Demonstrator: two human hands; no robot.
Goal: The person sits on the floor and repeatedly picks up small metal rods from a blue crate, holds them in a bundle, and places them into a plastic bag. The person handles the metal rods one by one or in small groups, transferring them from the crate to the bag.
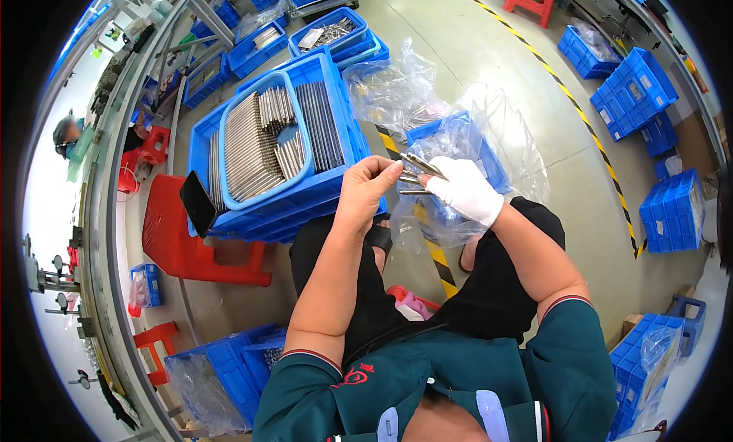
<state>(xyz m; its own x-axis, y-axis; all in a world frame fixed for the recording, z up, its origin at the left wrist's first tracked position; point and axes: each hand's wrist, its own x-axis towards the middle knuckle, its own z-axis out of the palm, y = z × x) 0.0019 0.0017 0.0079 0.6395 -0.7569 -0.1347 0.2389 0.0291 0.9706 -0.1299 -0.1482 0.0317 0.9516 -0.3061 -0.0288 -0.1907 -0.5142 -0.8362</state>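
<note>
While the head camera looked down over the lap, the bare left hand [368, 188] and the white-gloved right hand [466, 190] met at chest height, almost touching, with a few thin silvery metal rods [416, 174] bridging the small gap between them. The rods lay with their long axis running roughly left to right, tilted a little upward toward the left hand. The right hand's fingers were curled shut around the rods' right ends; the left hand's thumb and fingertips were pinched near the left ends, though whether they actually gripped a rod could not be told. Just beyond and below the hands sat a blue plastic crate lined with a clear plastic bag [458, 148], nearer the right hand. Farther to the left, a blue plastic tray of stacked grey metal rods [263, 140] rested on larger blue crates, closer to the left hand.
</note>
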